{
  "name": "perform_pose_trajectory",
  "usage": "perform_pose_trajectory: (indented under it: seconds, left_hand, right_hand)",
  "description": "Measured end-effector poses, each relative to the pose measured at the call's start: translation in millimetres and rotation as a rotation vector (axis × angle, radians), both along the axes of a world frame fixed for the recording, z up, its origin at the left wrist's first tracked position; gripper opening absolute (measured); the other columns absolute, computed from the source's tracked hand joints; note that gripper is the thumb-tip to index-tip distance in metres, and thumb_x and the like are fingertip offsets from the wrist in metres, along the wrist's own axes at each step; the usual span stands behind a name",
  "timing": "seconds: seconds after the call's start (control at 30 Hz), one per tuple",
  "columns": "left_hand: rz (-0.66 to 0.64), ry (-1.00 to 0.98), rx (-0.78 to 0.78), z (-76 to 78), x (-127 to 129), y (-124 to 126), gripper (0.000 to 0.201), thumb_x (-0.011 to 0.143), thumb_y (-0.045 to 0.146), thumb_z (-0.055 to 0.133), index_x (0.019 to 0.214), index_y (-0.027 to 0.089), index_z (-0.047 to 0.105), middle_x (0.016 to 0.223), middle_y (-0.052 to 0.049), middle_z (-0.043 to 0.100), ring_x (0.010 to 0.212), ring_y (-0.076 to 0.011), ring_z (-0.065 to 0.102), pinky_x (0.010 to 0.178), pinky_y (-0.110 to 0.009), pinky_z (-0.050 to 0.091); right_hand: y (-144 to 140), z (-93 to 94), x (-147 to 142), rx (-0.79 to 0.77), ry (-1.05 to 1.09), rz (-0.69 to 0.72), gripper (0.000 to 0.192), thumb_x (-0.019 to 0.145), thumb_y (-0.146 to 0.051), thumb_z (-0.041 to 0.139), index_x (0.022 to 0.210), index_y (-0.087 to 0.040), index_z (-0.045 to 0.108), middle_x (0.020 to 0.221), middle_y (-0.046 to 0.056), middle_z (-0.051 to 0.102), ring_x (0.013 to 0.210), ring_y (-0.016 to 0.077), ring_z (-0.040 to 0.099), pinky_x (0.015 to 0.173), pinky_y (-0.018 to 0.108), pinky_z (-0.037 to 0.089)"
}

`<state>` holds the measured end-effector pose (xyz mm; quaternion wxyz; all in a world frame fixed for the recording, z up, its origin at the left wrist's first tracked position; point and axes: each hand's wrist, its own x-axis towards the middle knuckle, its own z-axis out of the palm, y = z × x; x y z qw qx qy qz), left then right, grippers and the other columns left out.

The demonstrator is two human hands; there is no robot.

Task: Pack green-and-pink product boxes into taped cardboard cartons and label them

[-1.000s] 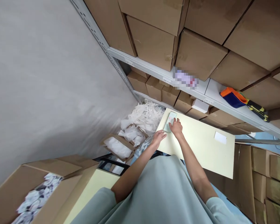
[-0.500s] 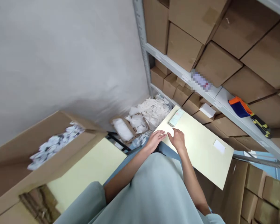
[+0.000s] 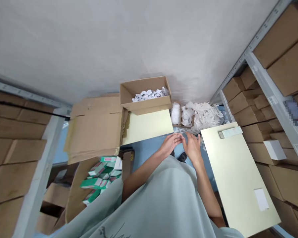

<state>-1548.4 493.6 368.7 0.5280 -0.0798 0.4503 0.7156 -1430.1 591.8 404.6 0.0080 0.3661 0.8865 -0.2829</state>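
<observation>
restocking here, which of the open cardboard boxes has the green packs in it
The open box at lower left, below the flattened cardboard, holds green packs; the box by the wall holds white pieces.

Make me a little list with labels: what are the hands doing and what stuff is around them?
left hand: fingers bent, fingertips meeting the right hand; whether they pinch something small is unclear
right hand: open, beside the left, apart from the board
pale yellow board: right of the hands
flat packet: on the board's far corner
white card: near end of the board
open box: holds white bits
green boxes: lower left, in a carton
</observation>
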Motion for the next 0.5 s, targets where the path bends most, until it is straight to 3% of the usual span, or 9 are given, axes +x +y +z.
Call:
perform_pose_trajectory:
  seconds: [0.13, 0.27, 0.4, 0.5]
  left_hand:
    - [0.129, 0.013, 0.033, -9.1, -19.2, -42.5, 0.013, 0.073, 0.017, 0.086, 0.082, 0.016, 0.076, 0.091, -0.005, 0.079, 0.087, -0.0174, 0.075, 0.091, -0.029, 0.060]
    - [0.287, 0.011, -0.011, -19.0, -55.1, -92.2, 0.013, 0.074, 0.016, 0.081, 0.086, 0.017, 0.077, 0.090, -0.003, 0.079, 0.088, -0.0193, 0.075, 0.090, -0.030, 0.059]
    - [0.443, 0.011, -0.018, -32.0, -117.1, -174.6, 0.019, 0.076, 0.021, 0.084, 0.094, 0.018, 0.079, 0.097, -0.005, 0.081, 0.091, -0.0209, 0.076, 0.092, -0.033, 0.060]
    - [0.542, 0.030, -0.024, -54.2, -164.5, -250.2, 0.022, 0.079, 0.024, 0.087, 0.099, 0.017, 0.080, 0.105, -0.008, 0.083, 0.096, -0.0221, 0.077, 0.096, -0.035, 0.061]
  right_hand:
    - [-50.1, 3.5, -39.5, 0.001, -0.040, 0.189, 0.041, 0.115, -0.033, 0.053, 0.150, -0.016, 0.067, 0.143, 0.020, 0.079, 0.139, 0.0337, 0.070, 0.140, 0.062, 0.021]
    - [-113.7, -1.7, -93.3, -0.024, -0.129, 0.315, 0.055, 0.113, -0.028, 0.054, 0.163, -0.008, 0.052, 0.139, 0.025, 0.080, 0.137, 0.0342, 0.073, 0.139, 0.060, 0.026]
    - [-183.6, -14.3, -165.1, -0.074, -0.098, 0.502, 0.061, 0.114, -0.028, 0.053, 0.171, -0.010, 0.042, 0.138, 0.021, 0.081, 0.137, 0.0289, 0.075, 0.139, 0.056, 0.030]
    - [-228.8, -37.9, -224.0, -0.136, -0.117, 0.636, 0.064, 0.113, -0.034, 0.057, 0.171, -0.010, 0.043, 0.147, 0.021, 0.078, 0.140, 0.0282, 0.073, 0.135, 0.049, 0.037]
